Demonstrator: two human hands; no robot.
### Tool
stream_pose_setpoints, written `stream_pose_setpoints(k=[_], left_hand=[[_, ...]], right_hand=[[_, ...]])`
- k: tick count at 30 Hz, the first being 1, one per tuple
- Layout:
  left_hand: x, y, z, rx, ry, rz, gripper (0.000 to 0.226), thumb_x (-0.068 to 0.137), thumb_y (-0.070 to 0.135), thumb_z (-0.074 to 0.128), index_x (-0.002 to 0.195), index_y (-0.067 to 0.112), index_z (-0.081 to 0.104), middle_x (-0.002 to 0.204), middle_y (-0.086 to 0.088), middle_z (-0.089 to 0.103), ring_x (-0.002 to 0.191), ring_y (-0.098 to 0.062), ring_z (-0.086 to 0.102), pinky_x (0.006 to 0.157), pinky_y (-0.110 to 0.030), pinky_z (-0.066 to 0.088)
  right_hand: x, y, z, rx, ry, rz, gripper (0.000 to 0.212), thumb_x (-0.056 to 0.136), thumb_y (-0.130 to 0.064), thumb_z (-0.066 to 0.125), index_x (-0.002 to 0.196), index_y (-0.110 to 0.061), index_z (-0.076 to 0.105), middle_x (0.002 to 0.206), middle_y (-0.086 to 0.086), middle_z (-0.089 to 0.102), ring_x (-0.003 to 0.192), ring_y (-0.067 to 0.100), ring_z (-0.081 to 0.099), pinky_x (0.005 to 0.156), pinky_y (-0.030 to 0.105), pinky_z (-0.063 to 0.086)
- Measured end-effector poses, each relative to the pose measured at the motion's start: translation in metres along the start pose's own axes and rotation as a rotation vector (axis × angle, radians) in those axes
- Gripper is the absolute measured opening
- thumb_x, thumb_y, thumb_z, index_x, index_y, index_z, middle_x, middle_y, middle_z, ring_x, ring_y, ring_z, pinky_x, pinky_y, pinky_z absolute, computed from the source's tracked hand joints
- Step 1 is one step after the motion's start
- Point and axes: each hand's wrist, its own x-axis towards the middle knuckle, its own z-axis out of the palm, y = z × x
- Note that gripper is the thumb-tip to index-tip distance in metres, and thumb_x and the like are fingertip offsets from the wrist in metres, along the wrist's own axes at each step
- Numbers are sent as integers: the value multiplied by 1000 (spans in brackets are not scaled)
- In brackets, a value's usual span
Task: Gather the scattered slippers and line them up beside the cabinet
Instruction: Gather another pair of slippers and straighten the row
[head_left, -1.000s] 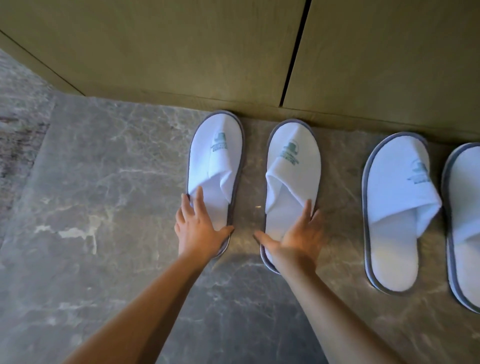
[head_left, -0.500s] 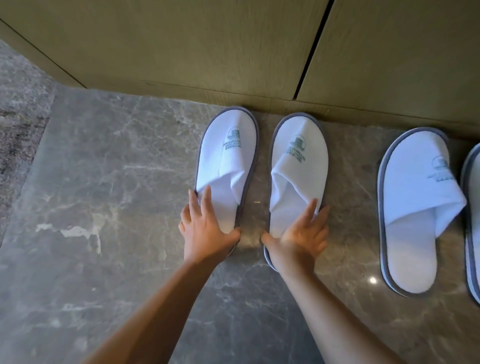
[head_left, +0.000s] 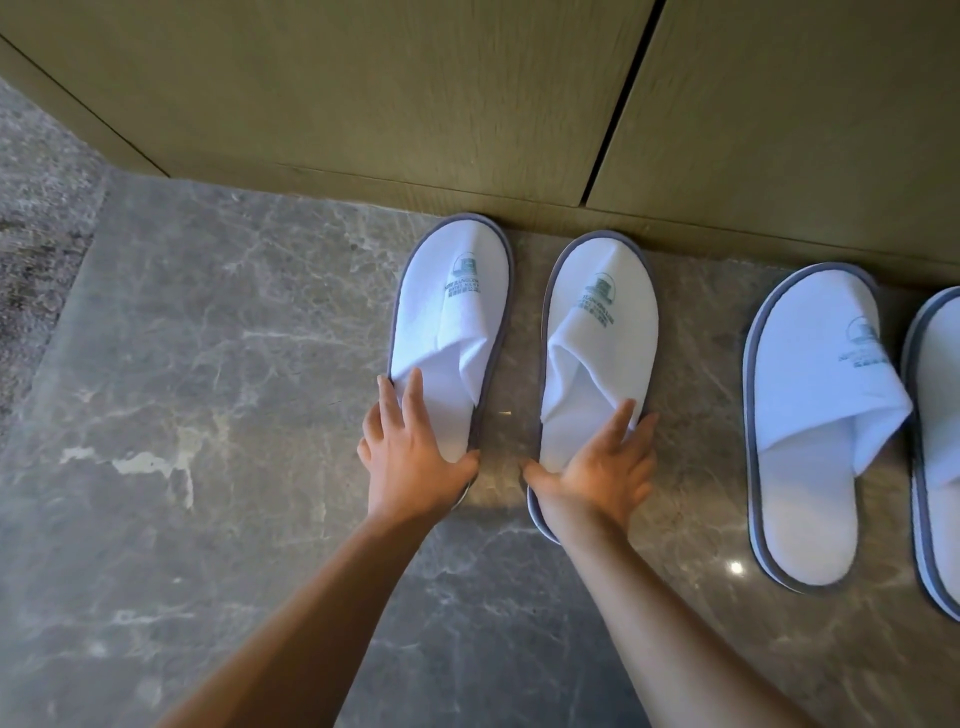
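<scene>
Two white slippers with grey trim and a green logo lie side by side, toes against the wooden cabinet (head_left: 395, 98). My left hand (head_left: 413, 457) presses flat on the heel of the left slipper (head_left: 457, 306), fingers straight. On the heel of the right slipper (head_left: 597, 338) rests my right hand (head_left: 602, 473), fingers spread and straight. Further right lies a third slipper (head_left: 810, 415), toe near the cabinet, and a fourth slipper (head_left: 940, 415) is cut off by the frame's right edge.
The floor is grey marble (head_left: 208, 415). A rougher, darker stone strip (head_left: 36, 218) runs along the left. The cabinet base spans the whole far side, with a dark gap (head_left: 618, 104) between its two doors.
Both hands have pushed the two slippers forward and a little right until their toes meet the cabinet base. The slippers now lie closer to parallel. The view has shifted left.
</scene>
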Motion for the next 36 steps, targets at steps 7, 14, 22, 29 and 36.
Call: stream_pose_setpoints(k=[7, 14, 22, 29, 36], left_hand=[[-7, 8, -5, 91, 35, 91, 89, 73, 44, 64, 141, 21, 13, 155, -11, 0, 141, -31, 1, 112, -51, 9], [-34, 60, 27, 166, -202, 439, 71, 80, 50, 53, 140, 31, 19, 156, 2, 1, 142, -20, -4, 115, -43, 3], [-34, 82, 62, 372, -256, 498, 74, 81, 51, 50, 141, 30, 14, 155, -4, 0, 141, -29, -10, 114, -49, 5], [-33, 80, 63, 401, -249, 502, 73, 80, 55, 48, 141, 32, 14, 155, -3, 0, 140, -28, -10, 113, -52, 5], [-33, 80, 65, 377, -266, 478, 72, 81, 54, 48, 140, 34, 12, 155, 0, -3, 140, -24, -14, 113, -54, 4]], right_hand=[[2, 3, -15, 18, 2, -81, 106, 66, -44, 73, 142, -10, 7, 151, 22, 8, 136, 37, 17, 108, 48, 22], [2, 69, -63, 39, 214, -75, 74, 70, -25, 73, 131, -4, 36, 142, 24, 35, 130, 40, 31, 106, 50, 27], [17, 134, -91, -31, 237, 112, 90, 62, -29, 79, 135, -8, 30, 145, 26, 25, 130, 43, 28, 105, 54, 24], [25, 139, -90, 34, 203, 147, 92, 63, -28, 77, 137, -14, 25, 143, 24, 25, 128, 43, 26, 104, 52, 24], [12, 109, -57, 146, 264, 120, 93, 57, -27, 79, 135, -14, 31, 137, 22, 33, 122, 39, 31, 98, 49, 28]])
